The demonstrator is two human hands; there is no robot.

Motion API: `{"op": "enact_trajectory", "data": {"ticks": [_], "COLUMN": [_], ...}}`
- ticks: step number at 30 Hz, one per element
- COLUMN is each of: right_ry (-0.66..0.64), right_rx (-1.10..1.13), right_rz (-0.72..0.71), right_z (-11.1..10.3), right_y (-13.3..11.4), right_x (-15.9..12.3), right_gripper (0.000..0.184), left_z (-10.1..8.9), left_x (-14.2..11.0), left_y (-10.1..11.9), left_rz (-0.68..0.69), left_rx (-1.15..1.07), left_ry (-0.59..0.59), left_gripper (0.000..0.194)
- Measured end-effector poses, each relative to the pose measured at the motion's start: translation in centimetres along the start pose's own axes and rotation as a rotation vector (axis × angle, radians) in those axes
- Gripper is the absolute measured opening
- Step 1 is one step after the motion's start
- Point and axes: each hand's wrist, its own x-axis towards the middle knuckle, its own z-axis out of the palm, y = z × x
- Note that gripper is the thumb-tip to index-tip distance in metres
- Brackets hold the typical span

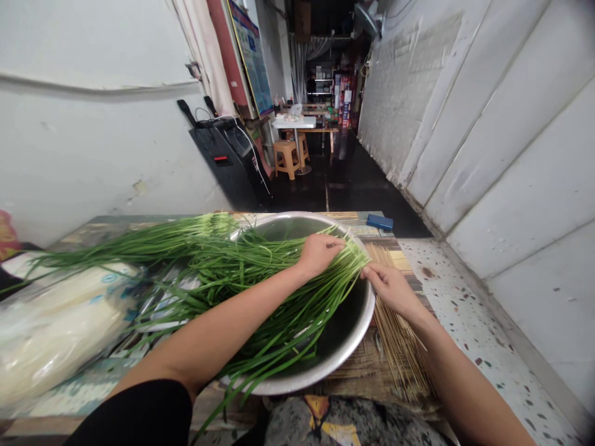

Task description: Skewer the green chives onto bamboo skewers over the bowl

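A big heap of green garlic chives lies across a round metal basin, its pale stem ends pointing right. My left hand rests over the bunch near those ends, with thumb and fingers closed on some stems. At the basin's right rim, my right hand pinches at the tips of the stems; whether a thin skewer is also between its fingers I cannot tell. Just below the right hand, many thin bamboo skewers lie on the table. Another bunch of chives is laid out behind, to the left.
Clear plastic bags with something pale inside fill the table's left side. A small blue box sits at the far right corner. Beyond the table stand a black speaker-like case, orange stools and a white table.
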Motion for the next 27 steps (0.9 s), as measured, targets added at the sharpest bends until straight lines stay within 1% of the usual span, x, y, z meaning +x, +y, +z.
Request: {"op": "enact_trajectory", "data": {"ticks": [2, 3, 4, 6, 8, 9, 11, 13, 14, 15, 17, 20, 22, 24, 27], "right_ry": [0.007, 0.006, 0.005, 0.006, 0.008, 0.006, 0.002, 0.003, 0.004, 0.006, 0.005, 0.005, 0.008, 0.009, 0.008], "right_rx": [-0.001, -0.004, -0.007, -0.011, -0.013, -0.012, -0.011, -0.01, -0.01, -0.01, -0.009, -0.007, -0.007, -0.007, -0.008], "right_rz": [-0.002, -0.002, -0.001, -0.001, -0.004, -0.004, 0.0, 0.006, 0.005, 0.002, -0.004, -0.008, -0.007, -0.005, -0.003], "right_z": [0.0, 0.0, 0.0, 0.0, 0.0, 0.0, 0.0, 0.0, 0.0, 0.0, 0.0, 0.0, 0.1, 0.1, 0.1], "right_y": [-0.1, -0.1, -0.1, -0.2, -0.2, -0.2, -0.2, -0.2, -0.2, -0.2, -0.3, -0.2, -0.2, -0.1, 0.0], "right_x": [0.0, 0.0, 0.0, -0.1, -0.1, -0.1, 0.0, -0.1, -0.1, -0.1, -0.1, -0.2, -0.1, -0.1, -0.1], "right_gripper": [0.027, 0.027, 0.027, 0.027, 0.027, 0.027, 0.027, 0.026, 0.026, 0.027, 0.027, 0.026, 0.026, 0.026, 0.026], "left_z": [-0.3, -0.4, -0.6, -0.8, -0.9, -0.8, -0.6, -0.4, -0.4, -0.4, -0.4, -0.6, -0.7, -0.6, -0.5], "left_x": [0.1, 0.1, 0.2, 0.4, 0.5, 0.6, 0.7, 0.7, 0.8, 0.8, 0.9, 1.0, 0.9, 0.8, 0.7], "left_y": [0.2, 0.2, 0.2, -0.1, -0.5, -0.7, -1.0, -1.2, -1.2, -1.1, -0.8, -0.2, 0.1, 0.1, -0.2], "left_rz": [-0.012, -0.011, -0.01, -0.025, -0.077, -0.107, -0.155, -0.198, -0.221, -0.249, -0.317, -0.384, -0.375, -0.351, -0.33], "left_rx": [-0.007, -0.005, -0.002, -0.006, -0.047, -0.082, -0.161, -0.216, -0.227, -0.231, -0.237, -0.255, -0.25, -0.229, -0.213], "left_ry": [-0.064, -0.072, -0.061, 0.005, 0.074, 0.085, 0.062, 0.013, -0.01, -0.029, -0.046, -0.021, 0.0, -0.008, -0.007], "left_gripper": [0.017, 0.017, 0.018, 0.017, 0.017, 0.02, 0.03, 0.044, 0.048, 0.047, 0.039, 0.03, 0.031, 0.033, 0.029]}}
